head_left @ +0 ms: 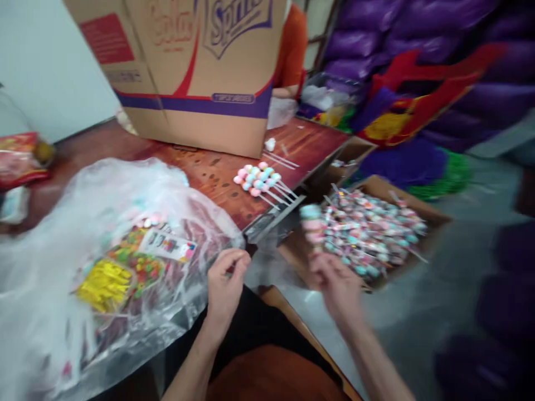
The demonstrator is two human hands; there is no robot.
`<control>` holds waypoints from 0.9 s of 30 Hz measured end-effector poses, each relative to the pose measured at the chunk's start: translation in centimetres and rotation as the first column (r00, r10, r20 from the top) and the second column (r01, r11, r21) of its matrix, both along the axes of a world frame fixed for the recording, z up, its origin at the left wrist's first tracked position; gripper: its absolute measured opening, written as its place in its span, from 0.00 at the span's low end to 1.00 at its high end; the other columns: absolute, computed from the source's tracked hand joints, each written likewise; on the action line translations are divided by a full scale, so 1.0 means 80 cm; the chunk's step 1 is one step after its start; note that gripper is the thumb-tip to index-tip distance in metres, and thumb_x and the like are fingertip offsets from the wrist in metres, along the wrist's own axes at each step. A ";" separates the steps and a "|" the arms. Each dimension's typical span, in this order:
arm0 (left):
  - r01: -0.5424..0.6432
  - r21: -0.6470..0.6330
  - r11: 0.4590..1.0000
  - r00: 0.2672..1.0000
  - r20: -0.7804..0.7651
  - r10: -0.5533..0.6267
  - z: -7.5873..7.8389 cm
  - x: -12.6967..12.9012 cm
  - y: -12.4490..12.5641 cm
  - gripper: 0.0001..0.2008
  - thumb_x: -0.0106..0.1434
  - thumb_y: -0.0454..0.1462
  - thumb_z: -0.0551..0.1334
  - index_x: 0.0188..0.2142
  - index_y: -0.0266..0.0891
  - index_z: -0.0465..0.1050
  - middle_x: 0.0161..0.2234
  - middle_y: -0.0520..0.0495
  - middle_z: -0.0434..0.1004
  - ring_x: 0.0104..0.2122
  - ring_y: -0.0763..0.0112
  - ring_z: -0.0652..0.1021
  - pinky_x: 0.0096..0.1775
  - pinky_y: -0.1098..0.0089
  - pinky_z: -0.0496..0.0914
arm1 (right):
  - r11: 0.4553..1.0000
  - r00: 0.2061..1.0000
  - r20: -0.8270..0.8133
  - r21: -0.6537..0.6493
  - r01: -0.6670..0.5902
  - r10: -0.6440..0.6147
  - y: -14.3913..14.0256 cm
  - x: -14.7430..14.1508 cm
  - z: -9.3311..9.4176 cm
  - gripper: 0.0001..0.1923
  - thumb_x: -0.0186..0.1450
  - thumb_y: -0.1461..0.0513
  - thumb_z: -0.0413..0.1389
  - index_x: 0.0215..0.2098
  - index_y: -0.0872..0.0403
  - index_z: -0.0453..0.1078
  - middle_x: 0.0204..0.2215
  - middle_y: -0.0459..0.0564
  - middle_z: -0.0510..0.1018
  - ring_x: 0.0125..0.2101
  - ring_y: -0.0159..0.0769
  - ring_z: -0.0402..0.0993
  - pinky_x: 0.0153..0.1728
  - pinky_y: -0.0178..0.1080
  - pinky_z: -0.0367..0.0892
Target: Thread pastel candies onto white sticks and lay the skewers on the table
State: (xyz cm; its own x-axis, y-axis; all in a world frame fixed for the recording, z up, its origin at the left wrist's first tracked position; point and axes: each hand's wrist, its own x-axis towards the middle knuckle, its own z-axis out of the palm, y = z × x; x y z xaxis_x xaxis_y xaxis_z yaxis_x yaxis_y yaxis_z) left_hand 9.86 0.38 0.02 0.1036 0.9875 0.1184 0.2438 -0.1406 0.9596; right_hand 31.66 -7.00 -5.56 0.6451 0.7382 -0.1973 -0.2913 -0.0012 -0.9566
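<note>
My right hand (338, 284) is closed around a marshmallow stick (312, 225), blurred, with blue, pink and pale marshmallows stacked upward. It is held at the near left side of an open cardboard box (434, 214) full of wrapped marshmallow sticks (371, 234). At the table corner, beside the clear plastic bag, my left hand (228, 284) is closed with thumb and fingers together; whatever it pinches, if anything, cannot be made out. Several marshmallow sticks (257, 178) lie in a small pile on the table, their white sticks pointing toward the edge.
A large clear plastic bag (200, 223) spreads over the brown table (209, 172), with yellow strips (104, 284), colourful ring-shaped pieces (148, 273) and a printed label (167, 245). A tall carton (200, 106) stands behind. Beyond it is a person in an orange sleeve (292, 47).
</note>
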 end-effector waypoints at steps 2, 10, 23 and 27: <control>-0.232 0.121 0.965 0.963 -0.113 0.245 -0.003 -0.043 0.023 0.10 0.64 0.42 0.61 0.32 0.40 0.78 0.34 0.46 0.79 0.36 0.66 0.78 0.41 0.67 0.70 | 0.981 0.980 -0.053 -0.052 0.188 -0.191 0.021 0.052 -0.024 0.14 0.53 0.54 0.67 0.25 0.53 0.71 0.24 0.45 0.74 0.20 0.26 0.61 0.19 0.31 0.56; -0.378 0.335 0.863 0.624 -0.597 0.504 -0.023 -0.147 0.077 0.05 0.58 0.38 0.64 0.34 0.40 0.75 0.34 0.45 0.75 0.34 0.62 0.76 0.39 0.64 0.68 | 0.967 0.991 0.100 -0.230 0.107 -0.086 0.057 0.014 -0.045 0.14 0.52 0.57 0.65 0.35 0.55 0.76 0.24 0.46 0.77 0.17 0.27 0.61 0.18 0.33 0.58; -0.418 0.157 0.895 0.898 -0.078 0.433 0.008 -0.118 0.026 0.09 0.60 0.42 0.67 0.33 0.39 0.77 0.30 0.49 0.77 0.29 0.70 0.75 0.33 0.71 0.69 | 0.758 0.761 0.174 0.097 -0.645 0.625 0.098 -0.231 0.073 0.12 0.61 0.56 0.62 0.39 0.55 0.77 0.31 0.48 0.80 0.29 0.33 0.72 0.33 0.35 0.68; -0.583 0.184 0.792 0.813 0.150 0.563 0.017 -0.096 0.001 0.09 0.59 0.41 0.69 0.34 0.40 0.74 0.32 0.50 0.75 0.32 0.71 0.75 0.37 0.72 0.69 | 0.749 0.764 0.008 0.192 -0.634 0.645 0.111 -0.251 0.078 0.08 0.60 0.58 0.61 0.30 0.54 0.78 0.26 0.46 0.79 0.26 0.32 0.69 0.30 0.35 0.67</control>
